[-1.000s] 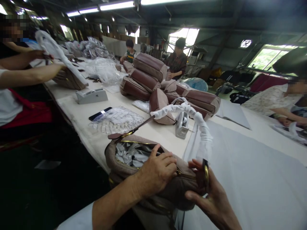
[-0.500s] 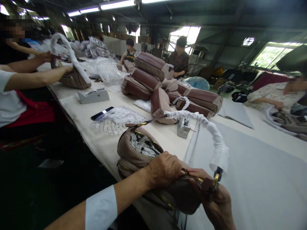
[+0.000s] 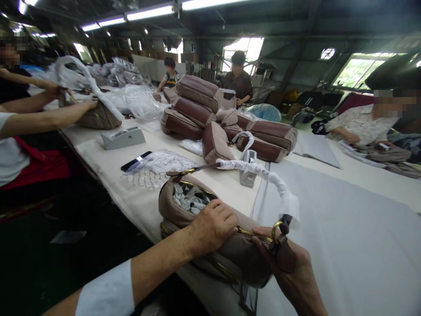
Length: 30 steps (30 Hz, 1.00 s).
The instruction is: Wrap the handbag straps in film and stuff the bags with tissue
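Observation:
A brown ribbed handbag (image 3: pixel 184 206) lies in front of me with its brass zipper partly open. Crumpled grey-white paper (image 3: pixel 190 197) fills the opening. The fingers of my left hand (image 3: pixel 213 226) are closed at the zipper, midway along the bag; they hide the zipper pull. My right hand (image 3: pixel 296 263) grips the bag's near right end, thumb and fingers pressed beside the zipper end. A dark leather tab (image 3: pixel 284 254) and a brass ring hang over that hand. From the ring rises the strap (image 3: pixel 268 173), wrapped in white paper, arching over the bag.
Beyond the bag stand a small grey tape dispenser (image 3: pixel 248 169), a larger one (image 3: pixel 123 138), a phone (image 3: pixel 136 161) and clear plastic bags (image 3: pixel 158 166). More brown handbags (image 3: pixel 197 101) are piled mid-table. White sheets (image 3: pixel 345 219) cover the right side. Co-workers sit around; one's arms (image 3: pixel 49 118) reach in at left.
My left hand has slid left along the zipper, away from my right hand, uncovering closed brass teeth between them. My right hand keeps its grip. The view has shifted slightly.

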{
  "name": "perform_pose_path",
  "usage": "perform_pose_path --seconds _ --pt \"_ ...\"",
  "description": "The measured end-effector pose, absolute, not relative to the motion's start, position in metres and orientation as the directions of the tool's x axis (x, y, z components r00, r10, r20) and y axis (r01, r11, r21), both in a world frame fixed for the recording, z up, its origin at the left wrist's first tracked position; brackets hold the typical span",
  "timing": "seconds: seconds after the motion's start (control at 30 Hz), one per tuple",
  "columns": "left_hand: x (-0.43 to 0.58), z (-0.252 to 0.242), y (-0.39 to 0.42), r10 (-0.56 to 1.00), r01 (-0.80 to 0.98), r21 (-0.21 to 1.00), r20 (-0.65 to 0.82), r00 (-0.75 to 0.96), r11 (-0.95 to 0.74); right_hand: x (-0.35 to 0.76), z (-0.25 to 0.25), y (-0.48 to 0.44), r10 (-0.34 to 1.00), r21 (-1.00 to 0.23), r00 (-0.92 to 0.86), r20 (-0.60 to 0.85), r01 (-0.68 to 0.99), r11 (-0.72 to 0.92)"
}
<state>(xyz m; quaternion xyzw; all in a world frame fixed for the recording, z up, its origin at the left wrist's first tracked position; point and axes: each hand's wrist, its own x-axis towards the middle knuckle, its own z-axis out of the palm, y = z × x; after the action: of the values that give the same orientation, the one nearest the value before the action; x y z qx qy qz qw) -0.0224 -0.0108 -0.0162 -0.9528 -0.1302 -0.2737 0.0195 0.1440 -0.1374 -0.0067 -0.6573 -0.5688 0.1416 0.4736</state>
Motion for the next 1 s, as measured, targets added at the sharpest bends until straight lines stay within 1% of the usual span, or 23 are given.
perform_pose_path --seconds 0.13,0.23,0.33,0.47,0.53,0.6,0.7,0.77,0.8,0.83,0.87,0.9,1.0 --pt "-0.042 -0.011 -0.002 0.280 0.323 0.001 0.502 0.818 -0.947 0.149 -0.007 -0.134 0.914 -0.687 0.130 0.384 0.702 0.189" --pt "-0.052 -0.010 0.003 0.294 0.349 -0.028 0.477 0.828 -0.937 0.148 -0.003 -0.129 0.920 -0.638 0.018 0.392 0.726 0.258" --pt "-0.059 -0.012 0.005 0.306 0.364 -0.036 0.470 0.828 -0.931 0.143 0.003 -0.125 0.915 -0.635 -0.022 0.402 0.714 0.296" --pt "-0.060 -0.019 -0.001 0.239 0.334 -0.066 0.571 0.785 -0.940 0.140 0.008 -0.124 0.923 -0.669 -0.002 0.384 0.688 0.280" --pt "-0.059 -0.022 -0.004 0.208 0.272 -0.028 0.573 0.793 -0.962 0.140 0.007 -0.125 0.925 -0.683 0.040 0.377 0.686 0.249" --pt "-0.058 -0.021 -0.006 0.216 0.220 0.055 0.511 0.832 -0.974 0.139 0.005 -0.126 0.922 -0.690 0.073 0.380 0.686 0.230" --pt "-0.056 -0.013 -0.006 0.269 0.204 0.211 0.348 0.898 -0.956 0.138 0.002 -0.128 0.916 -0.687 0.078 0.395 0.687 0.238" --pt "-0.053 -0.005 -0.005 0.322 0.255 0.272 0.240 0.916 -0.928 0.138 0.002 -0.130 0.916 -0.677 0.044 0.399 0.688 0.262" --pt "-0.051 -0.001 -0.005 0.341 0.286 0.260 0.201 0.918 -0.922 0.139 0.002 -0.130 0.917 -0.667 0.019 0.398 0.692 0.275" --pt "-0.051 0.002 -0.003 0.356 0.316 0.215 0.178 0.918 -0.924 0.140 0.003 -0.131 0.918 -0.655 -0.003 0.396 0.700 0.285" --pt "-0.051 0.004 -0.001 0.363 0.340 0.146 0.180 0.914 -0.929 0.141 0.004 -0.131 0.920 -0.642 -0.021 0.392 0.709 0.291" --pt "-0.053 0.006 0.002 0.359 0.354 0.061 0.206 0.910 -0.933 0.143 0.006 -0.131 0.921 -0.629 -0.037 0.388 0.720 0.293" --pt "-0.070 0.009 0.018 0.322 0.402 -0.169 0.362 0.874 -0.900 0.148 0.010 -0.133 0.931 -0.601 -0.071 0.357 0.746 0.287"
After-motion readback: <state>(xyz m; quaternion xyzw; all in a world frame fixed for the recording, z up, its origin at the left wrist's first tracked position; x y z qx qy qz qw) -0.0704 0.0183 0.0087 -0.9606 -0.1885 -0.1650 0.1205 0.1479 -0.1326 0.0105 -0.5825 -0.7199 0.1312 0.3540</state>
